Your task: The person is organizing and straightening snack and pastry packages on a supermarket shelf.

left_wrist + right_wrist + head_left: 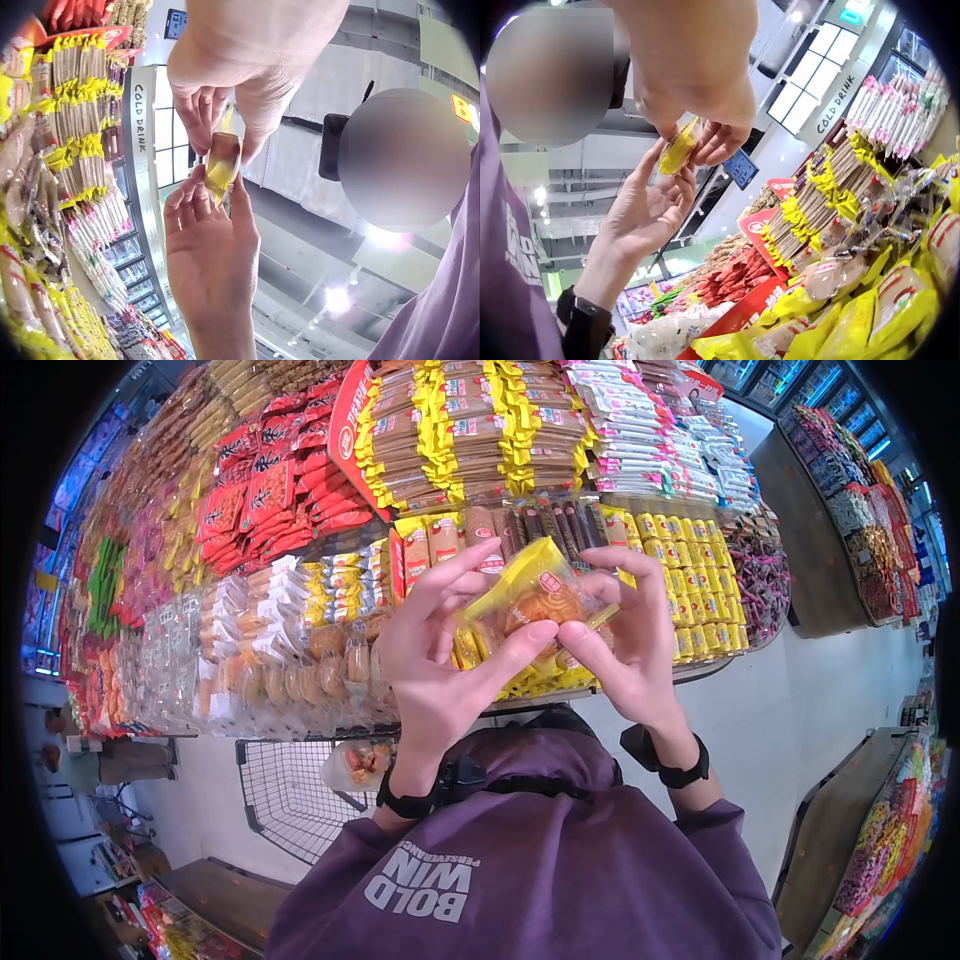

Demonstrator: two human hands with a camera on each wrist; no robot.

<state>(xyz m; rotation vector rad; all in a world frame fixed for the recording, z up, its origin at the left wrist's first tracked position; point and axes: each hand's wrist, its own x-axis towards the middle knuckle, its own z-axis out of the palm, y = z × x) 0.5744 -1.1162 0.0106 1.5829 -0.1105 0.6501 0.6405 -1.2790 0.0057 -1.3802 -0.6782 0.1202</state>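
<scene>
A packaged pastry (pixel 550 600), round and golden brown, sits in a clear and yellow wrapper with a small red label. It is held up in front of the chest, above the edge of the snack display. My left hand (pixel 432 675) pinches its left side, thumb on the near face. From the other side my right hand (pixel 640 655) grips it too, and the two thumb tips nearly meet. Seen edge-on in the left wrist view, the wrapper (pixel 223 161) stands between both sets of fingertips. The right wrist view shows its yellow back (pixel 677 154).
Rows of packaged snacks fill the display ahead, with red packets (pixel 268 495) at left and small yellow packs (pixel 690 580) at right. A wire shopping cart (pixel 285 800) holding a clear bag of food (pixel 362 763) stands at lower left. Another person (pixel 125 760) is at far left.
</scene>
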